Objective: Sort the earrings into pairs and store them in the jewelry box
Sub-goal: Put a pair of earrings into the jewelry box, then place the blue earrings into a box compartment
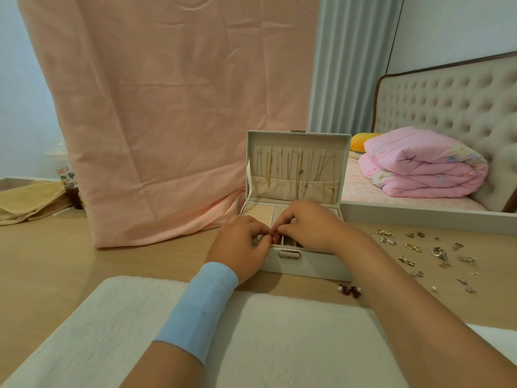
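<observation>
Red earring pinched between curled fingertips of left hand and right hand, low over the open jewelry box; I judge it's being seated in a compartment. More red earrings lie just beside the box, handy for pairing.

A white jewelry box sits open on the wooden counter, its lid upright with thin chains hanging inside. Over the front compartments the left hand and right hand meet, fingers curled, both pinching a small red earring between their tips. The left wrist wears a pale blue band. Near the box's right front corner lie dark red pieces with pearls; further right, many small earrings are spread out. A white fluffy mat lies nearest, and a pink cloth hangs behind
</observation>
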`<action>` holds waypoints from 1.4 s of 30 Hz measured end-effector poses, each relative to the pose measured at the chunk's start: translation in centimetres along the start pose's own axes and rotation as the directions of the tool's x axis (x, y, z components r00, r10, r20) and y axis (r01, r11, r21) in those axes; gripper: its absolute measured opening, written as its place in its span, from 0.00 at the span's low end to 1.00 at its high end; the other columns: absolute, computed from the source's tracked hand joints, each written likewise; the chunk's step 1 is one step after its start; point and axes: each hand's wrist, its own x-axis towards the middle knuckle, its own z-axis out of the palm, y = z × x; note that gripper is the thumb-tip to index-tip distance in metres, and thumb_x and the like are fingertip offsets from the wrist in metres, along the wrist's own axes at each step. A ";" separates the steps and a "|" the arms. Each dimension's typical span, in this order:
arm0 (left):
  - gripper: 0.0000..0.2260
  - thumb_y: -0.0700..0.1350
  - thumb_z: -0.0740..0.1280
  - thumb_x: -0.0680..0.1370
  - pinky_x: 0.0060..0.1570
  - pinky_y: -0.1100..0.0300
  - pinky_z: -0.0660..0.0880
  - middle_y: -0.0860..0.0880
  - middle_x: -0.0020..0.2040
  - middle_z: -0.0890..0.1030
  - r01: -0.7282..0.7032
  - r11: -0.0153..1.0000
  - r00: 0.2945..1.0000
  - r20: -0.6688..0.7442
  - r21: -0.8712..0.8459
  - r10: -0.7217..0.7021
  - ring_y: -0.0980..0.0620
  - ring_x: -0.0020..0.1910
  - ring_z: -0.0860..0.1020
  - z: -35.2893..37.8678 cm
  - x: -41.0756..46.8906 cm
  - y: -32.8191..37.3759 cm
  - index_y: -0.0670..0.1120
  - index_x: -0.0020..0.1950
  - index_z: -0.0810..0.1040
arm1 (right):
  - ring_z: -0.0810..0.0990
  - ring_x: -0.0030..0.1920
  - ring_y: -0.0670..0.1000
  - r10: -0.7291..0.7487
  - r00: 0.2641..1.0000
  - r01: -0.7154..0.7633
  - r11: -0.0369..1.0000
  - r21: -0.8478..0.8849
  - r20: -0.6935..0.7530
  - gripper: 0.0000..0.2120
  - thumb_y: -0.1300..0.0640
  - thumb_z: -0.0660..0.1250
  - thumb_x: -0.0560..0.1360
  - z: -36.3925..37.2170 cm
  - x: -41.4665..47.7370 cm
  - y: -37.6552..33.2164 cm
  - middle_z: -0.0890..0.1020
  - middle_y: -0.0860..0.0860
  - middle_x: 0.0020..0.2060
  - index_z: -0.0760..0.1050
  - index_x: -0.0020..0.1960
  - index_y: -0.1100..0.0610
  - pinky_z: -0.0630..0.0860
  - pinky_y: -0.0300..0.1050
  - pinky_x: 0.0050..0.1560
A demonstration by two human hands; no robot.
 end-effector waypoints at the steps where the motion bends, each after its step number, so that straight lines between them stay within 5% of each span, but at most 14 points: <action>1: 0.09 0.49 0.65 0.77 0.57 0.53 0.71 0.57 0.49 0.81 -0.022 0.999 1.000 -0.004 0.038 0.022 0.55 0.52 0.73 0.0 0.0 0.0 0.56 0.52 0.84 | 0.81 0.47 0.42 -0.003 1.000 0.003 1.000 0.010 0.009 0.10 0.54 0.68 0.79 -0.1 0.0 0.2 0.85 0.41 0.45 0.86 0.48 0.42 0.81 0.51 0.54; 5: 0.12 0.51 0.63 0.77 0.61 0.52 0.68 0.59 0.50 0.81 -0.067 0.992 0.997 -0.031 0.102 0.071 0.55 0.54 0.73 -0.2 -0.3 0.2 0.58 0.59 0.80 | 0.81 0.53 0.47 -0.007 1.000 0.008 0.998 0.067 -0.027 0.17 0.62 0.64 0.79 -0.3 -0.4 0.7 0.82 0.43 0.51 0.83 0.47 0.40 0.79 0.50 0.58; 11: 0.14 0.55 0.60 0.75 0.59 0.53 0.67 0.59 0.52 0.78 -0.091 0.980 0.996 0.008 0.179 0.091 0.56 0.55 0.70 0.1 -0.5 0.3 0.58 0.55 0.83 | 0.82 0.52 0.56 -0.044 0.999 0.045 0.999 -0.030 0.013 0.20 0.63 0.61 0.78 -0.2 -0.7 0.4 0.84 0.49 0.49 0.84 0.49 0.40 0.80 0.60 0.56; 16: 0.13 0.54 0.62 0.77 0.61 0.53 0.67 0.57 0.57 0.77 -0.040 0.987 0.998 -0.036 0.153 0.046 0.55 0.59 0.70 -2.1 -0.6 0.6 0.57 0.58 0.80 | 0.79 0.56 0.50 -0.106 0.990 0.100 0.993 -0.068 -0.094 0.15 0.60 0.61 0.81 -0.6 -1.2 -0.4 0.79 0.47 0.59 0.82 0.60 0.46 0.77 0.48 0.57; 20: 0.08 0.49 0.64 0.79 0.54 0.57 0.72 0.59 0.53 0.77 0.111 0.987 0.994 -0.025 0.115 -0.109 0.56 0.53 0.74 -5.4 -0.8 0.5 0.58 0.55 0.79 | 0.77 0.54 0.46 -0.184 0.973 0.172 0.981 -0.095 -0.141 0.13 0.57 0.63 0.81 -0.5 -2.0 -2.6 0.78 0.43 0.54 0.82 0.59 0.44 0.76 0.45 0.54; 27: 0.08 0.43 0.67 0.76 0.44 0.63 0.72 0.59 0.46 0.79 0.298 0.920 0.925 0.160 0.255 -0.344 0.57 0.41 0.76 -7.4 -3.9 -1.7 0.58 0.46 0.77 | 0.80 0.53 0.50 -0.299 0.954 0.293 0.937 -0.190 -0.003 0.13 0.54 0.65 0.79 3.9 -3.9 -7.7 0.84 0.44 0.53 0.81 0.59 0.41 0.78 0.49 0.51; 30: 0.07 0.49 0.72 0.73 0.43 0.64 0.70 0.60 0.50 0.78 0.317 0.925 0.916 0.183 0.211 -0.356 0.59 0.44 0.75 -7.0 -5.2 -2.7 0.60 0.49 0.80 | 0.81 0.52 0.54 -0.313 0.949 0.309 0.893 -0.328 0.043 0.12 0.53 0.66 0.79 5.8 -3.7 -7.5 0.84 0.49 0.50 0.81 0.60 0.43 0.76 0.48 0.45; 35: 0.14 0.51 0.72 0.75 0.58 0.60 0.71 0.55 0.58 0.77 0.268 0.935 0.914 0.246 0.234 -0.323 0.53 0.57 0.76 -6.5 -5.2 -3.4 0.58 0.60 0.82 | 0.81 0.50 0.54 -0.337 0.938 0.343 0.878 -0.334 0.078 0.11 0.54 0.64 0.81 7.3 -4.0 -6.8 0.84 0.49 0.50 0.80 0.59 0.44 0.75 0.48 0.44; 42: 0.07 0.47 0.67 0.78 0.50 0.64 0.69 0.57 0.49 0.81 0.342 0.924 0.889 0.261 0.170 -0.377 0.57 0.48 0.77 -6.6 -5.2 -4.2 0.56 0.50 0.84 | 0.80 0.49 0.50 -0.197 0.970 0.235 0.905 -0.355 0.139 0.07 0.52 0.66 0.78 6.0 -4.2 -6.5 0.83 0.47 0.48 0.81 0.54 0.48 0.78 0.47 0.48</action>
